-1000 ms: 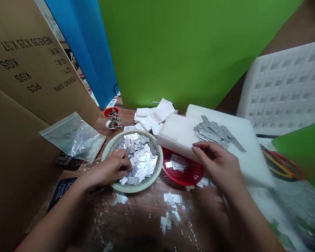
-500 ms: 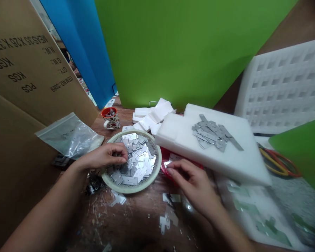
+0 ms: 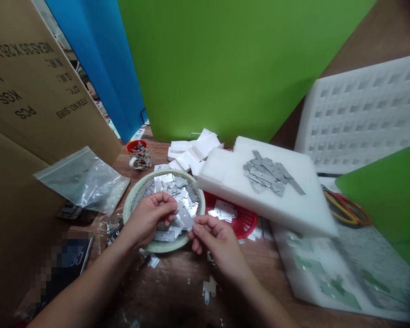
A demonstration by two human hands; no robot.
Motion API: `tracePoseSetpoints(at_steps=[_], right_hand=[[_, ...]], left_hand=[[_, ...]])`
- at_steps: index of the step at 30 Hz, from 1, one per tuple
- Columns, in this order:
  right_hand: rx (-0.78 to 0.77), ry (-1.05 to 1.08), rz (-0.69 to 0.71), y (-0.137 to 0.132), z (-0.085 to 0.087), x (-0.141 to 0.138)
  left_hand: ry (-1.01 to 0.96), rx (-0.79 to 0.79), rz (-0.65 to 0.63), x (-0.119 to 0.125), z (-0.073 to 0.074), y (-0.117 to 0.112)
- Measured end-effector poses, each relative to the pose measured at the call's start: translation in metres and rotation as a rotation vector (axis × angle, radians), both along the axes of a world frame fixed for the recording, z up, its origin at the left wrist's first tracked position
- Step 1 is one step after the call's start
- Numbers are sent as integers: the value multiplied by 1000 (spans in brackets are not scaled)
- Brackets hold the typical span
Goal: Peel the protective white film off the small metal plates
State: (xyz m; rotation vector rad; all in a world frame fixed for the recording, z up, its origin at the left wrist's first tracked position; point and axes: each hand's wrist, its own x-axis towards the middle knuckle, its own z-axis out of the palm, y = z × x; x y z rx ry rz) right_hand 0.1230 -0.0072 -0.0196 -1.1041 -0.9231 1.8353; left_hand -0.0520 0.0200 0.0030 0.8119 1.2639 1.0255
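Note:
Between my two hands, over the near part of a round pale green basket (image 3: 202, 200), is a small flat metal plate (image 3: 185, 216) with a hole in it. My left hand (image 3: 152, 216) pinches its upper left end. The lower right end is between the thumb and fingers of my right hand (image 3: 213, 237). Beneath them the basket holds many loose silvery metal plates (image 3: 164, 182). Right of it, a red basket (image 3: 249, 223) has several plates inside and sits partly under a white foam block (image 3: 222, 184).
Grey metal plates (image 3: 271, 173) are heaped on the foam block. A patterned mug (image 3: 141, 157) of small parts, a clear plastic bag (image 3: 85, 180) and white paper pieces (image 3: 198, 150) surround the basket. A cardboard box (image 3: 30, 91) stands left; a green panel (image 3: 225, 68) rises behind.
My left hand has risen from the plates in the green basket. My right hand has left the red basket and moved left, and both hands now hold one plate.

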Motion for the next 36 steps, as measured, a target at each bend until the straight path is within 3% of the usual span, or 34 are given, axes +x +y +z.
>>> tracePoseSetpoints(at_steps=[2,4,6,10,12,19,21,24,27,30,33,36], right_hand=[[7,-13,-1,1,-1,2],[112,-107,-30,0,-1,5],[397,-314,-106,-1,-2,10],[1146,-743,-209,-3,-7,25],[1327,-828,-205,-4,-9,31],[1462,-883,-225,8,-3,38],[1448,-943,-325,20,4,48],[1358,-1105,-581,42,15,74],[1503,-1263,-730,48,22,99],[1659,-1215,-543,33,18,103],[1674,-1070,-303,14,7,88],[1612,-914,-274,6,-5,72]], left_hand=[[-15,-4,-5,0,0,-1],[-35,-10,-21,0,0,-3],[-57,-16,-57,0,2,-5],[-88,-28,-96,0,4,-11],[-74,-13,-87,1,5,-13],[29,55,-180,4,5,-17],[93,79,-192,0,7,-17],[230,132,-109,-11,8,-16],[227,131,-46,-15,10,-17],[-24,16,-131,-3,12,-23],[-268,-128,-255,20,12,-28],[-319,-165,-223,36,8,-31]])
